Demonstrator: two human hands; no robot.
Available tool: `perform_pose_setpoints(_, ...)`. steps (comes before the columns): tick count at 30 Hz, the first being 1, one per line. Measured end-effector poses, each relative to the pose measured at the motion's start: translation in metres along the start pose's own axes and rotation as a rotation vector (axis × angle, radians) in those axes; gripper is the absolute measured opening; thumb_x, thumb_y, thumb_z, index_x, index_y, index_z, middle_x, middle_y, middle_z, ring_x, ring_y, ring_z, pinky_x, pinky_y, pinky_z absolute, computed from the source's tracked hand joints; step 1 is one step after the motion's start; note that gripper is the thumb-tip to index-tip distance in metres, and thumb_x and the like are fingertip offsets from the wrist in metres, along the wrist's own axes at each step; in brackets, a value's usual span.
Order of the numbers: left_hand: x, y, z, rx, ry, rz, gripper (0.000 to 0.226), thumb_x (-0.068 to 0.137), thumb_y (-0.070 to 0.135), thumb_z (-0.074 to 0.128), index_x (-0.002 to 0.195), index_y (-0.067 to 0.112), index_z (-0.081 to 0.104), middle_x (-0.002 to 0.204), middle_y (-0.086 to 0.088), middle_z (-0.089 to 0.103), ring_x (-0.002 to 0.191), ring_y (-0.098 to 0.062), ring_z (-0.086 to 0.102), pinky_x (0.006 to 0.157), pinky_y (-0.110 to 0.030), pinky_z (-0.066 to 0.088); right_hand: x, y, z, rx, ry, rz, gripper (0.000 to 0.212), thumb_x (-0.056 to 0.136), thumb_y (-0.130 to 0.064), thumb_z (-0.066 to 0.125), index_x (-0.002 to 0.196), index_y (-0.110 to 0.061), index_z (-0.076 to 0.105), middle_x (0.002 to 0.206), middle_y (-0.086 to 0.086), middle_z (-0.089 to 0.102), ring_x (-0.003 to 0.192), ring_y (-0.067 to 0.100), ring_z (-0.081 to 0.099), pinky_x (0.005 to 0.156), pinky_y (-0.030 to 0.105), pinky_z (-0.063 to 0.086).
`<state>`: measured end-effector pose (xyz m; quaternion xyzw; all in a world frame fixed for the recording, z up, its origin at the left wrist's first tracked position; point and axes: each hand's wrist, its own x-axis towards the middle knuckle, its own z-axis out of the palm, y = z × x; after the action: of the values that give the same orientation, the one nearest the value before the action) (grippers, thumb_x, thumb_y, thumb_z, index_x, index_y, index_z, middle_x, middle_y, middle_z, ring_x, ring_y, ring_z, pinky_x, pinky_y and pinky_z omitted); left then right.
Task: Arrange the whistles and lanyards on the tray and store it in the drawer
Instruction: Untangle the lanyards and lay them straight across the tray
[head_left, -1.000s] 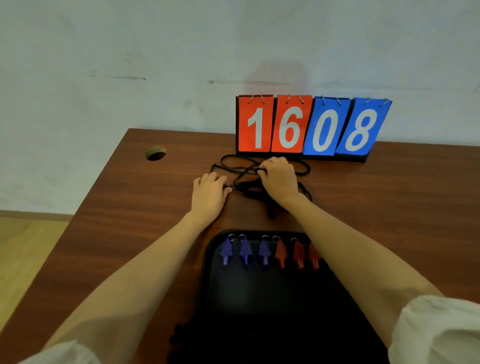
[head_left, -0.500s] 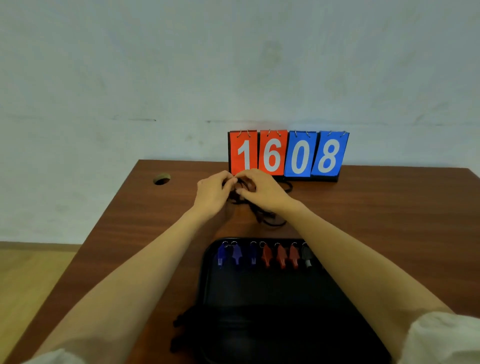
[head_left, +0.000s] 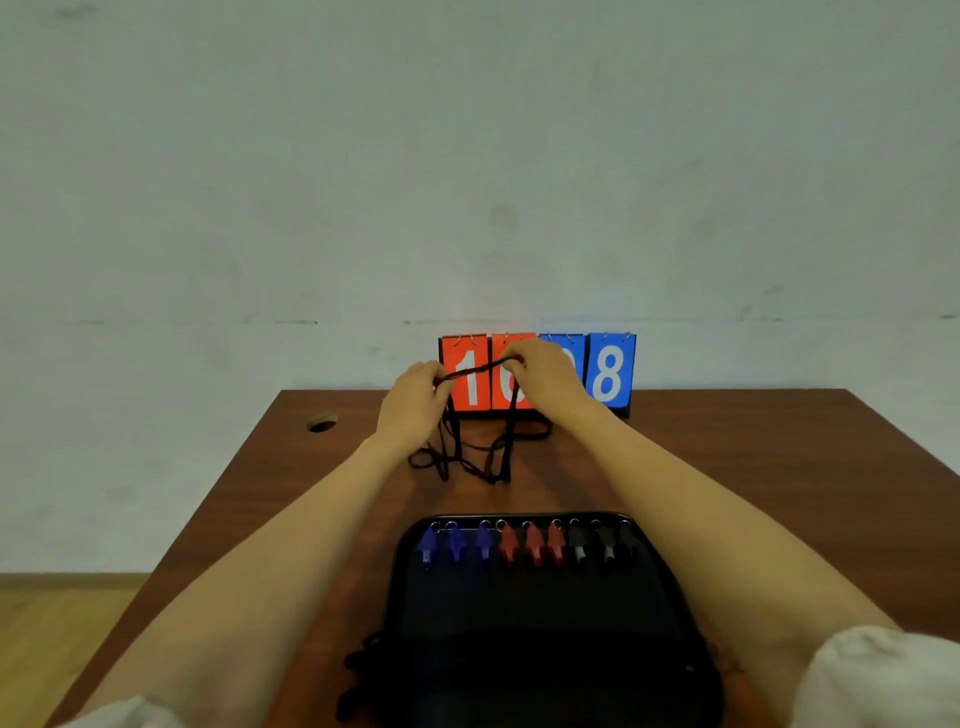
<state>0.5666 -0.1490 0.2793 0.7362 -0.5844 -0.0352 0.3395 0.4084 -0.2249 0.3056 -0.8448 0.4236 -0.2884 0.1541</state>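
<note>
Just past the far edge of the flat black plastic tray (head_left: 519, 613), both hands are up off the brown wooden table (head_left: 727, 467) with a bundle of thin black lanyard cords (head_left: 470, 371) pulled taut between them. The left hand (head_left: 413, 402) has its fingers curled tight round one end. The right hand (head_left: 545, 374) pinches the other, thumb and fingertips closed on it. From each grip the cords drop and trail in loose loops on the table beyond the tray. They are too tangled to count.

What's in the way? The hands sit right in front of the red and blue flip scoreboard (head_left: 610, 374), which stands farthest from the tray against the pale wall (head_left: 467, 156). It has four cards, two red and two blue. The 1 and the 8 are clear, and the right hand largely covers the middle two. Far left of the tray there is one round cable hole (head_left: 322, 422). Just outside the tray's near left corner, more black cord (head_left: 358, 670) lies bunched.

On the tray, one row along its far edge — three blue plastic whistles (head_left: 456, 543), three red plastic whistles (head_left: 532, 543), three black plastic whistles (head_left: 605, 548), nine in all. White sleeves (head_left: 878, 675) show at the tray's near corners, one on each side.
</note>
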Motion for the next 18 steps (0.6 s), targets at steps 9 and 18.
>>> perform_pose_setpoints(9, 0.012, 0.005, -0.007, -0.194, -0.099, -0.046, 0.02, 0.093, 0.024, 0.055, 0.103, 0.01, 0.064, 0.093, -0.002, 0.065, 0.084, -0.017, 0.058, 0.074, -0.026, 0.042, 0.007, 0.025, -0.007, 0.063, 0.07, 0.191, 0.026, 0.098, -0.014, 0.041, 0.112, -0.004, 0.062, 0.109, 0.014, 0.067, 0.095, 0.026, 0.062, 0.081, 0.031, 0.048)
perform_pose_setpoints(18, 0.032, 0.001, 0.013, -0.428, -0.078, -0.195, 0.022, 0.091, 0.023, 0.058, 0.093, 0.006, 0.071, 0.087, -0.007, 0.067, 0.077, -0.017, 0.055, 0.068, -0.026, 0.042, 0.009, 0.025, 0.026, 0.088, -0.152, 0.072, 0.028, 0.091, -0.013, 0.049, 0.117, -0.014, 0.059, 0.114, 0.001, 0.058, 0.095, 0.014, 0.054, 0.077, 0.022, 0.042)
